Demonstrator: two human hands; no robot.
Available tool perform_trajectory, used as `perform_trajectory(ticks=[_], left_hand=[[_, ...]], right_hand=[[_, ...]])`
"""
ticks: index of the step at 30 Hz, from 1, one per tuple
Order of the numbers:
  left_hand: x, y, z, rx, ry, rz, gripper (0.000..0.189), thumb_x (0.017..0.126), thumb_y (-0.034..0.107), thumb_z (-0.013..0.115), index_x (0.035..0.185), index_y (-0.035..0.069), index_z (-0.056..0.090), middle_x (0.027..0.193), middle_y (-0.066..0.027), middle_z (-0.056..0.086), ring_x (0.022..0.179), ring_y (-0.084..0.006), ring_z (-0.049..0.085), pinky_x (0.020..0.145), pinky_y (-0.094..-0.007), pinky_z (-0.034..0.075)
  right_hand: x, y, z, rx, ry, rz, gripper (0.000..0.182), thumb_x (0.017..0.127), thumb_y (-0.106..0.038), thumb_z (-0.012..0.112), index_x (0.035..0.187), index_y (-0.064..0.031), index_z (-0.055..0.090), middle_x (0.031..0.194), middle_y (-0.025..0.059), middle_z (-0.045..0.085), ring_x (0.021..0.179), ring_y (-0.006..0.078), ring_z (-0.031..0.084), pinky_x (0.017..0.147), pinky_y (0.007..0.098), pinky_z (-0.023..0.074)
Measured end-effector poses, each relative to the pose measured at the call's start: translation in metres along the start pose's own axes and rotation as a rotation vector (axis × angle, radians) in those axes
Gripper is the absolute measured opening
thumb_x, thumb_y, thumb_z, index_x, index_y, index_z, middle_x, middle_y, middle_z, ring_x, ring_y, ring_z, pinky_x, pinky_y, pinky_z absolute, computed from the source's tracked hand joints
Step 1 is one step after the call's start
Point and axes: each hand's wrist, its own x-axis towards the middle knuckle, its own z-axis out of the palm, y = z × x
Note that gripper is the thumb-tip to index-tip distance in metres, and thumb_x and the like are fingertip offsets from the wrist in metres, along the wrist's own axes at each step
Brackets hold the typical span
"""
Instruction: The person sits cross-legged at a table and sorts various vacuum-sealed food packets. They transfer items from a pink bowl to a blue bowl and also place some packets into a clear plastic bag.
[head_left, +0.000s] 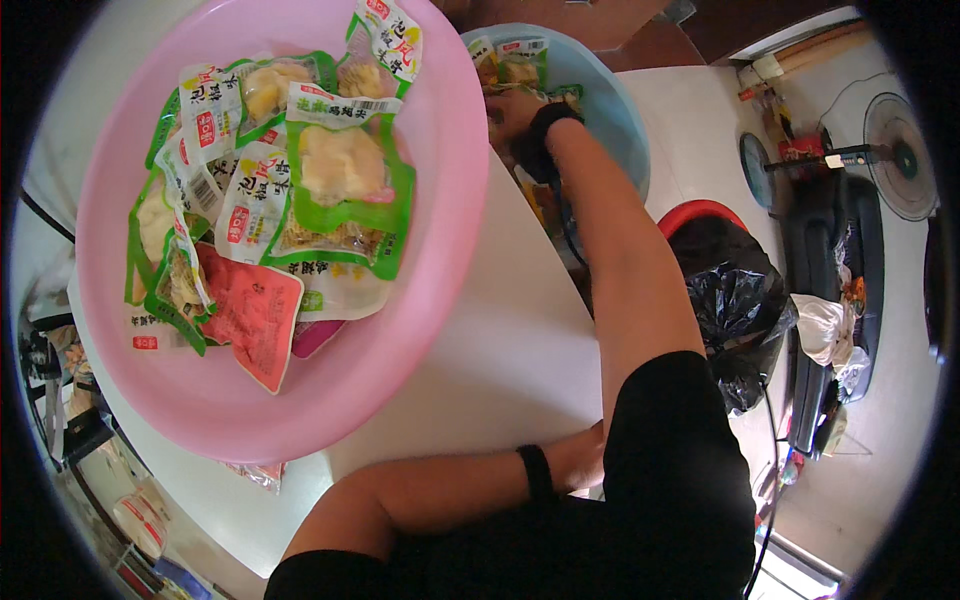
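My right hand (514, 114), with a dark band at the wrist, reaches down into a light blue basin (634, 131) among vacuum-sealed food packets (521, 69). Its fingertips are hidden, so its grip is unclear. My left hand (583, 459) is by the edge of the white table, mostly covered by my right sleeve. A large pink plastic basin (450, 247) stands on the table. Inside it lie several green-edged clear-and-white packets of pale food (343, 165), one red packet (253, 311) and part of a magenta one (316, 337).
The white table (510, 322) has a straight edge beside the blue basin. A clear plastic packet (259, 474) shows under the pink basin's lower rim. On the floor at right are a red bin (701, 214) with a black plastic bag (731, 300), a black seat (814, 262) and an electric fan (900, 157).
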Motion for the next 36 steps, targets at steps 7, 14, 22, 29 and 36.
perform_trajectory(ticks=[7,14,22,29,36], left_hand=[[0.02,-0.028,0.034,-0.464,0.21,0.138,0.035,0.085,0.022,0.055,0.114,0.003,0.05,0.111,-0.0186,0.053,0.1,-0.0298,0.054,0.087,-0.0401,0.045],[0.039,-0.039,0.037,0.264,0.155,0.091,0.029,0.089,0.02,0.045,0.107,-0.001,0.053,0.108,-0.0191,0.055,0.098,-0.0286,0.055,0.084,-0.0374,0.045],[0.047,-0.052,0.058,0.865,0.306,-0.072,0.018,0.078,0.011,0.05,0.068,0.003,0.062,0.068,-0.0135,0.061,0.065,-0.0237,0.059,0.063,-0.035,0.049],[0.024,-0.016,0.039,0.868,0.271,-0.158,0.014,0.077,0.011,0.051,0.068,0.005,0.061,0.076,-0.0145,0.061,0.067,-0.0225,0.057,0.069,-0.0324,0.047],[0.06,-0.074,0.068,0.233,0.309,0.058,0.027,0.089,0.017,0.042,0.093,-0.001,0.061,0.092,-0.0181,0.063,0.088,-0.0291,0.061,0.082,-0.0403,0.046]], right_hand=[[-0.026,-0.021,0.012,-0.135,0.19,0.122,0.041,0.072,-0.033,0.062,0.111,-0.0216,0.058,0.11,0.0153,0.055,0.108,0.0327,0.049,0.089,0.0433,0.0426],[-0.05,-0.015,-0.057,0.31,0.276,0.33,0.046,0.082,-0.049,0.054,0.103,-0.0089,0.06,0.092,0.011,0.063,0.072,0.0218,0.061,0.066,0.0313,0.0487],[-0.123,-0.079,-0.172,1.045,0.684,-0.062,0.052,0.083,-0.048,0.056,0.096,0.0018,0.06,0.083,0.0097,0.061,0.073,0.0152,0.06,0.064,0.027,0.0496],[-0.149,-0.174,-0.204,1.22,0.244,-0.565,0.056,0.09,-0.051,0.04,0.118,-0.0033,0.047,0.102,0.0087,0.058,0.087,0.0151,0.057,0.072,0.0297,0.0488],[-0.061,-0.046,-0.092,0.39,0.446,-0.005,0.047,0.075,-0.041,0.064,0.104,-0.0048,0.059,0.103,0.0161,0.061,0.095,0.0268,0.059,0.082,0.0357,0.0461]])
